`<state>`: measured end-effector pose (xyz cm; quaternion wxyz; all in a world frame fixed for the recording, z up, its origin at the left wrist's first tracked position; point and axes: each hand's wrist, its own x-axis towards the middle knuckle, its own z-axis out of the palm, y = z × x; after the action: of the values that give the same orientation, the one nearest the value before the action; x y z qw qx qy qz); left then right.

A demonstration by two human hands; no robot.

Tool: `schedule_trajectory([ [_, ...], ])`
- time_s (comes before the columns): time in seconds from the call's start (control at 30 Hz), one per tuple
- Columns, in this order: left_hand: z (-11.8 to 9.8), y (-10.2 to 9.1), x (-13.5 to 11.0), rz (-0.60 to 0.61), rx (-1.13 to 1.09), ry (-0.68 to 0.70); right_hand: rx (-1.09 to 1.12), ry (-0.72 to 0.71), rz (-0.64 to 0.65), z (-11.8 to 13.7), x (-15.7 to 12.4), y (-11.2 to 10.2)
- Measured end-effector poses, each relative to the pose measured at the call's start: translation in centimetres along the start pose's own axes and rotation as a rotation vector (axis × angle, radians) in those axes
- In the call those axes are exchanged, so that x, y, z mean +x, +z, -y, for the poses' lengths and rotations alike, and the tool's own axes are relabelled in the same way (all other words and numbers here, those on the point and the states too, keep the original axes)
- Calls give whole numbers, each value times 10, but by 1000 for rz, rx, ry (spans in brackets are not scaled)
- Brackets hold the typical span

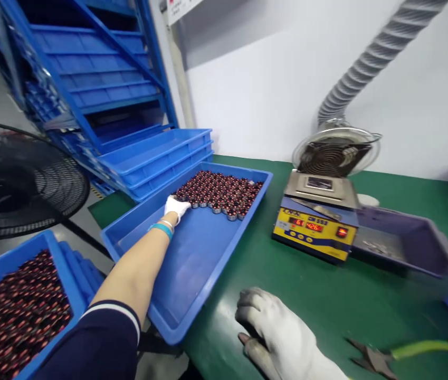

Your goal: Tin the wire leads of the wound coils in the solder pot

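My left hand [178, 207], in a white glove, reaches into the large blue tray [192, 274]. Its fingers are bent at the near left edge of a block of small round parts [219, 192] with dark and copper-coloured tops and metallic sides. What those fingers hold, if anything, is hidden. My right hand [277, 330], gloved in white with dark-stained fingertips, is low over the green table. Its fingers curl loosely, the thumb stands apart, and nothing shows between them. Green-handled cutting pliers [378, 359] lie to its right.
A yellow-fronted soldering pot [314, 227] with a red display stands behind my right hand, below a fan and duct [334, 148]. Beside it is a purple bin [406, 237]. Stacked blue trays [160, 153], a floor fan [21, 179] and another filled tray [59, 269] are leftward.
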<state>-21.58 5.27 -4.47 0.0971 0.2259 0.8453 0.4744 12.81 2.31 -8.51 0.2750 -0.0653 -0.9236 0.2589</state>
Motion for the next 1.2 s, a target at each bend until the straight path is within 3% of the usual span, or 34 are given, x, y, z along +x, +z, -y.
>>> schedule_trajectory([
  [0.13,-8,-12,-5,46,-46,-33,0,-48,-28,-4,0,4],
  [0.23,-26,-25,-10,70,-96,-22,-4,-28,-59,-5,-2,6],
  [0.33,-55,-25,-28,127,-174,61,-5,202,-84,-6,-1,2],
  [0.43,-86,0,-72,288,-256,170,122,569,-236,-3,8,-11],
  [0.5,-102,23,-117,433,-301,231,239,692,-398,-1,14,-22],
  [0.6,-110,44,-186,645,-329,308,338,678,-568,-4,18,-34],
  [0.7,-103,47,-222,740,-316,338,349,576,-666,-16,13,-37],
  [0.87,-95,49,-223,836,-407,247,314,458,-764,-28,6,-39],
  [0.97,-93,49,-218,902,-306,236,257,417,-767,-27,5,-43],
  [1.2,-87,49,-205,1006,-61,444,237,436,-623,-12,5,-48],
])
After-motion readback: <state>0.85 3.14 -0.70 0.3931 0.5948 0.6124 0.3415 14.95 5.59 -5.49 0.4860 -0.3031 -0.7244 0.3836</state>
